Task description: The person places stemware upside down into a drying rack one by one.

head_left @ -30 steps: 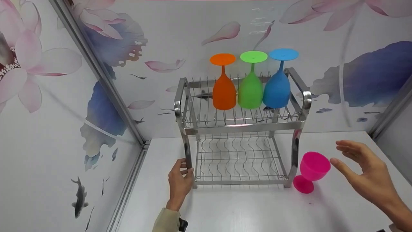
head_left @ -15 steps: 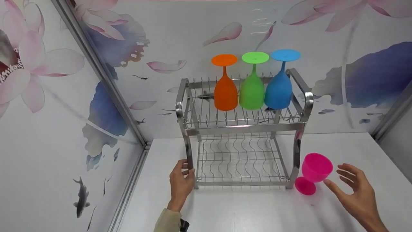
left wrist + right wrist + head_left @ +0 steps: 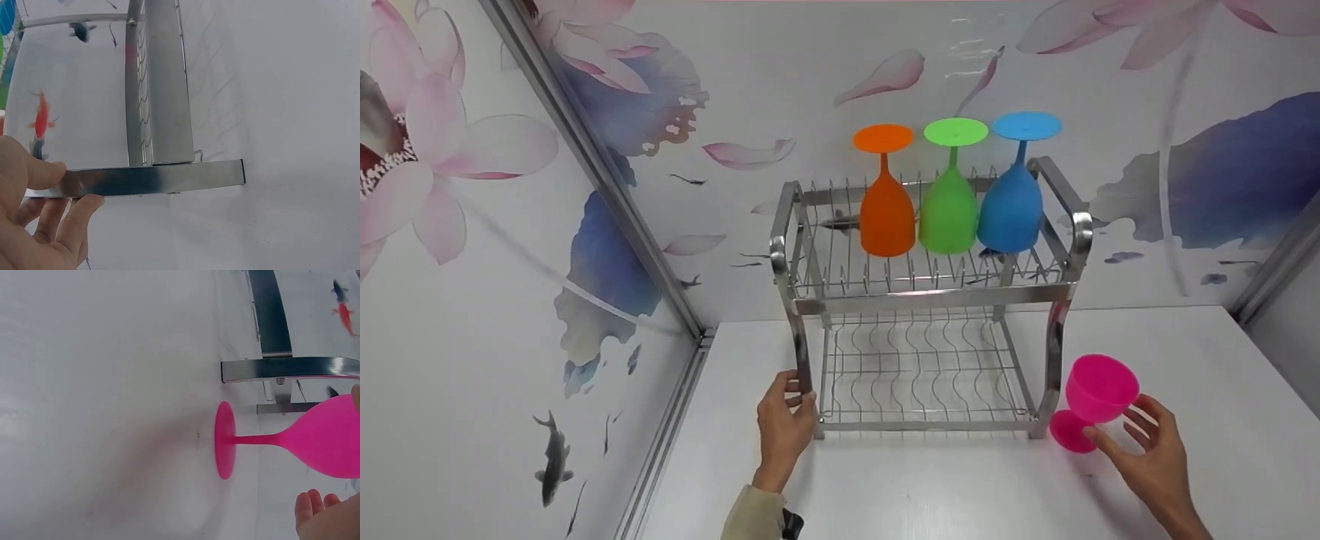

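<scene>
My left hand (image 3: 786, 424) holds the front left leg of a two-tier metal dish rack (image 3: 930, 300), thumb on one side and fingers on the other; the left wrist view shows this leg (image 3: 157, 179) between them. A pink goblet (image 3: 1102, 388) stands upright on the table by the rack's front right leg. Around its bowl curves my right hand (image 3: 1151, 457), thumb in front near the stem. In the right wrist view the fingers (image 3: 315, 509) are apart from the bowl. On the top tier an orange goblet (image 3: 887, 217), a green goblet (image 3: 949, 217) and a blue goblet (image 3: 1011, 214) stand upside down.
The rack's lower tier (image 3: 922, 367) has wavy wires. Behind the rack rises a flower-printed wall panel (image 3: 780, 67), with another panel (image 3: 472, 315) along the left. The white table (image 3: 915, 487) extends in front of the rack.
My right hand has moved left and down to the pink goblet, its thumb now before the stem. My left hand keeps its hold on the rack leg. The goblets stay put.
</scene>
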Action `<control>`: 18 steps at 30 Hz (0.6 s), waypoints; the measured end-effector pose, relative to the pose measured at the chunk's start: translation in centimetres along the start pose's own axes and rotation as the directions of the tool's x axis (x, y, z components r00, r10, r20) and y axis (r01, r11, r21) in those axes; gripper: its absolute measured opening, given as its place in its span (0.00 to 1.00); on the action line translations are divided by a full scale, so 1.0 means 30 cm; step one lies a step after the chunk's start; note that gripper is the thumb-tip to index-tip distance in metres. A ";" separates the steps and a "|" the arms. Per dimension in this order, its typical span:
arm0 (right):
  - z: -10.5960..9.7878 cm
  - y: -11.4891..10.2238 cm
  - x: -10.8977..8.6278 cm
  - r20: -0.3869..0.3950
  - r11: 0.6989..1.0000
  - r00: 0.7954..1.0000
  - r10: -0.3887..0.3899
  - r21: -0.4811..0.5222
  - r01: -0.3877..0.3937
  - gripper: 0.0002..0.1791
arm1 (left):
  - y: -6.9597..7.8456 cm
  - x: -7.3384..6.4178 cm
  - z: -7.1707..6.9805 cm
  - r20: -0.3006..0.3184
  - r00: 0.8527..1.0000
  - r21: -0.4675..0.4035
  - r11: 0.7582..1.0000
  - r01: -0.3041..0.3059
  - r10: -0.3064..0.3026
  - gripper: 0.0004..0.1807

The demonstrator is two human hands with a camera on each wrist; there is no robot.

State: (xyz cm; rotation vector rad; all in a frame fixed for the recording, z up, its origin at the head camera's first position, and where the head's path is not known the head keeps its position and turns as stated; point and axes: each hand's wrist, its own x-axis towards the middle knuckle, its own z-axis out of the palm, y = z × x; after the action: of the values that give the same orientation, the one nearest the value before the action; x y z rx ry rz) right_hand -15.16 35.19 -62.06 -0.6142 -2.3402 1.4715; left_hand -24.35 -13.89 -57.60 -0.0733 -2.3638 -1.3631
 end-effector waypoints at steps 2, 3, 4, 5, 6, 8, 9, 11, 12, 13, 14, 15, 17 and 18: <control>0.016 0.008 0.012 0.017 1.000 1.000 0.002 0.010 -0.002 0.62 | 0.000 0.001 0.000 -0.001 1.000 0.002 1.000 0.003 -0.003 0.19; 0.024 0.011 0.017 0.026 1.000 1.000 -0.002 0.017 0.002 0.63 | 0.000 0.001 0.000 -0.004 1.000 0.004 1.000 0.000 0.000 0.19; 0.031 0.013 0.022 0.034 1.000 0.999 -0.006 0.026 0.005 0.63 | 0.001 0.001 0.000 -0.006 1.000 0.006 1.000 -0.001 0.001 0.19; 0.038 0.015 0.027 0.041 0.999 0.999 -0.009 0.038 0.008 0.63 | 0.001 0.002 0.000 -0.006 1.000 0.009 1.000 -0.004 0.004 0.19; 0.045 0.017 0.031 0.050 0.999 0.999 -0.014 0.053 0.011 0.63 | 0.002 0.002 0.000 -0.007 1.000 0.011 1.000 -0.004 0.005 0.19; 0.056 0.023 0.039 0.064 0.997 0.998 -0.015 0.074 0.010 0.63 | 0.002 0.001 0.000 -0.006 1.000 0.013 1.000 -0.005 0.005 0.19; 0.061 0.027 0.041 0.068 0.997 0.998 -0.009 0.082 0.003 0.62 | 0.002 0.000 0.001 -0.003 1.000 0.011 1.000 -0.001 0.002 0.19; 0.070 0.034 0.048 0.076 0.996 0.997 0.002 0.093 -0.009 0.61 | 0.002 -0.001 0.001 0.006 1.000 0.010 1.000 0.005 -0.005 0.19; 0.073 0.037 0.050 0.079 0.995 0.997 0.003 0.095 -0.011 0.61 | 0.001 -0.001 0.002 0.008 1.000 0.009 1.000 0.007 -0.007 0.19; 0.076 0.039 0.053 0.080 0.995 0.997 0.006 0.095 -0.014 0.61 | 0.001 -0.002 0.002 0.009 1.000 0.007 1.000 0.007 -0.007 0.19; 0.079 0.040 0.056 0.081 0.995 0.997 0.006 0.094 -0.014 0.60 | 0.002 -0.002 0.002 0.009 1.000 0.007 1.000 0.008 -0.008 0.19; 0.081 0.040 0.058 0.083 0.995 0.997 0.006 0.097 -0.014 0.60 | 0.002 -0.003 0.001 0.008 1.000 0.005 1.000 0.010 -0.010 0.19; 0.084 0.038 0.063 0.082 0.996 0.997 0.002 0.092 -0.009 0.60 | 0.001 -0.002 0.001 0.006 1.000 0.006 1.000 0.010 -0.010 0.19; 0.084 0.035 0.065 0.082 0.996 0.997 -0.002 0.091 -0.006 0.60 | 0.001 -0.002 0.000 0.006 1.000 0.005 1.000 0.011 -0.011 0.19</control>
State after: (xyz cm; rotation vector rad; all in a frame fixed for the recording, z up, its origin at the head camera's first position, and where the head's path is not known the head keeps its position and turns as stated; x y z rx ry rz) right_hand -17.82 34.62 -64.03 -0.5420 -2.3175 1.6239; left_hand -24.27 -13.85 -57.61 -0.0625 -2.3757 -1.3639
